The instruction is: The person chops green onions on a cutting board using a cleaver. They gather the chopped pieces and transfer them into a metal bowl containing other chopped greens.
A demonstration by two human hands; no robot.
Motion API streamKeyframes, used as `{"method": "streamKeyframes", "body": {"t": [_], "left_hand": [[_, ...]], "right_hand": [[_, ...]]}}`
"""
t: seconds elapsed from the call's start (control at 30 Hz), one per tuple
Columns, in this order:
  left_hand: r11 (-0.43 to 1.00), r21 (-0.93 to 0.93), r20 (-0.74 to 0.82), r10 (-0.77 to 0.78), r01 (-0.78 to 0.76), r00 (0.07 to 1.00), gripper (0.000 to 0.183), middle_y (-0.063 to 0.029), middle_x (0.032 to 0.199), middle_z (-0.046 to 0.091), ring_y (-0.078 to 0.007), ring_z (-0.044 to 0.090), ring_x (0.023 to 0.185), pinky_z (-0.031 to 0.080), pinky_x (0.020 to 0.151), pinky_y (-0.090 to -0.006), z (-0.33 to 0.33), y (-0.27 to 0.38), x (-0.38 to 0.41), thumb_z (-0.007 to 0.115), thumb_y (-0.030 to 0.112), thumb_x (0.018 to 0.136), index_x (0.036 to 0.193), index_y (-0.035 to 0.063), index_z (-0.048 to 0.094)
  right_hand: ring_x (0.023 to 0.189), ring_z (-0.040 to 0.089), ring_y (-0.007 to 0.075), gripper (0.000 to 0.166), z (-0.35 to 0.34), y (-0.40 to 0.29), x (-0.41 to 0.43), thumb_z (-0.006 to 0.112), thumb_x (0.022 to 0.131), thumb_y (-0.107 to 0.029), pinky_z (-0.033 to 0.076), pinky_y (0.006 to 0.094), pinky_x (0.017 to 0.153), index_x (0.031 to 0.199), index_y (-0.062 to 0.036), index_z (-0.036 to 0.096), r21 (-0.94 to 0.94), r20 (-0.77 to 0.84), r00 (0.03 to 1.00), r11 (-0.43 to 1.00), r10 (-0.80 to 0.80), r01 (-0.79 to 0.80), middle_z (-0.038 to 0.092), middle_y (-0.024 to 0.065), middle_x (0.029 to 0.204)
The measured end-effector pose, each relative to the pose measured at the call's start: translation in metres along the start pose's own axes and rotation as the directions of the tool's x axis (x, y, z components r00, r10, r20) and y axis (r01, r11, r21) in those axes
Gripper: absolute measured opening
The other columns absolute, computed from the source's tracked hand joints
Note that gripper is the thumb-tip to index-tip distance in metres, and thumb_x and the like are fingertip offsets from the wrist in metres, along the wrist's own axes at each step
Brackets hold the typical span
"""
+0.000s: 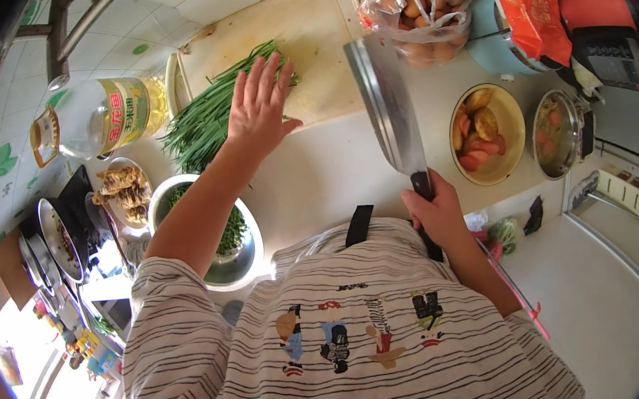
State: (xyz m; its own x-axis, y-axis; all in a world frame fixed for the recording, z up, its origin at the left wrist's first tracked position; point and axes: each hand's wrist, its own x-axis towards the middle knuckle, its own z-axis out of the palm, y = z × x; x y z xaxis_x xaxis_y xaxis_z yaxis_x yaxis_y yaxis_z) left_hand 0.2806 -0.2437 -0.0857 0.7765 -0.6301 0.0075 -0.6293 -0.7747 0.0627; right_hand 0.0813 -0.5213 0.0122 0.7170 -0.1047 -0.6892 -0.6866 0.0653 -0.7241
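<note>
My right hand (438,209) grips the black handle of a cleaver (388,103), its broad steel blade pointing away from me above the counter, to the right of a cutting board (315,28). Across the board's left part lies a bunch of green Chinese chives (201,121). My left hand (263,108) is over the chives, palm down with fingers spread; whether it touches them I cannot tell. Under my left forearm, partly hidden, a metal bowl (260,247) holds chopped greens (233,233).
A cooking oil bottle (126,112) stands left of the board, near a plate of brown food (125,195). Behind right sits a plastic bag of eggs (416,14). A yellowish bowl (507,160) with cut pieces and a steel pot (554,134) are at the right.
</note>
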Motion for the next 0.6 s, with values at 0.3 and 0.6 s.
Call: {"method": "streamKeyframes", "body": {"t": [0.3,0.6], "left_hand": [[0.934,-0.177,0.273,-0.256,0.31,0.927,0.112,-0.0131,0.151,0.042,-0.0328,0.037,0.144,0.034,0.119,-0.0464,0.014,-0.043,0.043,0.087,0.048,0.07,0.158,0.0084,0.029],[0.947,-0.293,0.054,-0.123,0.134,0.991,0.071,-0.0128,0.131,0.054,-0.036,0.051,0.125,0.049,0.103,-0.0467,0.03,-0.072,0.067,0.081,0.029,0.082,0.142,0.0089,0.049]], "right_hand": [[0.048,0.046,0.0061,0.02,0.023,-0.03,0.043,0.069,0.095,-0.018,0.039,0.0249,0.045,0.102,-0.0037,0.058,0.026,0.033,0.997,0.997,0.07,-0.07,0.051,-0.0026,0.065],[0.062,0.051,0.0096,0.035,0.006,-0.039,0.088,0.069,0.094,-0.022,0.045,0.0282,0.057,0.118,0.0026,0.06,-0.241,0.028,0.999,0.97,-0.031,0.037,0.058,0.002,0.073]]}}
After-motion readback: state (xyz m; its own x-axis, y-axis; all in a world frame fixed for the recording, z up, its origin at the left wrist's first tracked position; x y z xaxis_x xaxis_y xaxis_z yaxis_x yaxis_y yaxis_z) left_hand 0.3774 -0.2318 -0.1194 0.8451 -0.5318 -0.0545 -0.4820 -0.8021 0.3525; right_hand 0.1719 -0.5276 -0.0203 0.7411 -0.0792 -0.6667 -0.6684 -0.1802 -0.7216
